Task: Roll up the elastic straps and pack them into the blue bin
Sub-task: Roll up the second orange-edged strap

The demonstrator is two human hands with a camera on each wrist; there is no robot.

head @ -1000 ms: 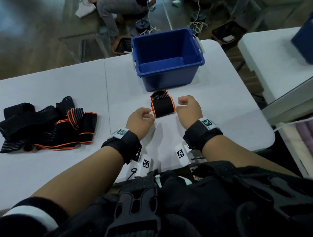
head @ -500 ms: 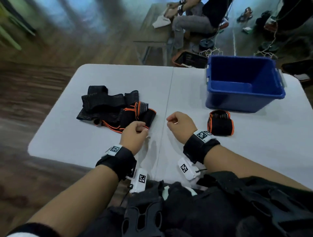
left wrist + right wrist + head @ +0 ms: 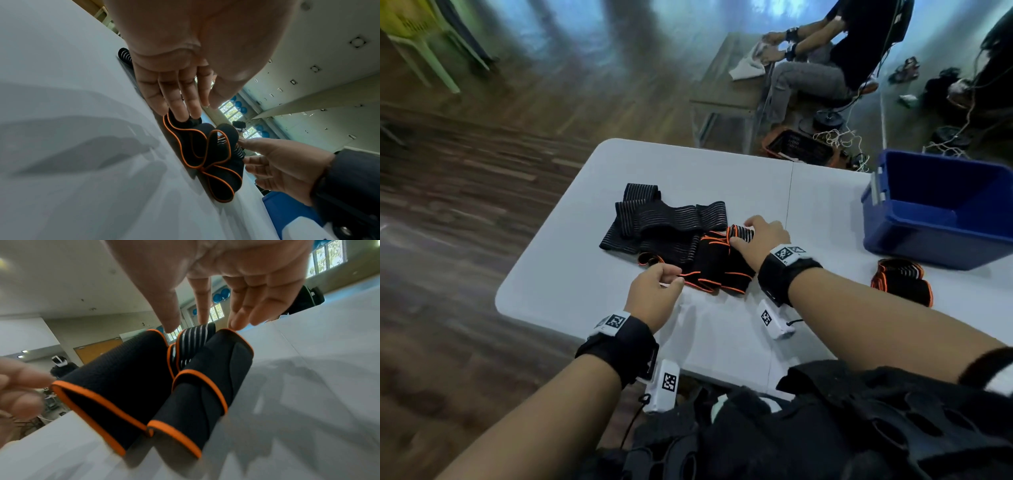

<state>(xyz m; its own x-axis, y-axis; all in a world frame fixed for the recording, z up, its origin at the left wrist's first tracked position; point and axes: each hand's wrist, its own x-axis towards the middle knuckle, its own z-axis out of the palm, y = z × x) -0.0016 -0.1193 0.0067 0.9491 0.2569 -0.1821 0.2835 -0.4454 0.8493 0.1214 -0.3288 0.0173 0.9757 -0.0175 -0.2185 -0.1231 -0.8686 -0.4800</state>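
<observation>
A pile of black elastic straps [image 3: 671, 226] lies on the white table [image 3: 571, 274]; the nearest one is an orange-edged strap [image 3: 717, 270], folded loosely. My left hand [image 3: 671, 279] reaches its near left edge, and its straight fingers [image 3: 180, 112] touch the orange trim [image 3: 179, 138]. My right hand [image 3: 744, 233] is over the far end of the same strap, thumb and spread fingertips [image 3: 236, 324] coming down around a striped fold [image 3: 195, 337]. A rolled strap [image 3: 902, 281] lies in front of the blue bin [image 3: 928, 236] at the right.
The table's left edge and near corner are close to the pile. On the floor beyond the table stands an orange basket [image 3: 794, 147] with cables. A seated person [image 3: 825, 65] works at a bench farther back.
The head view has swung left. Both hands, curled near the table's front before, have moved onto the strap pile and opened. The rolled strap stays by the bin.
</observation>
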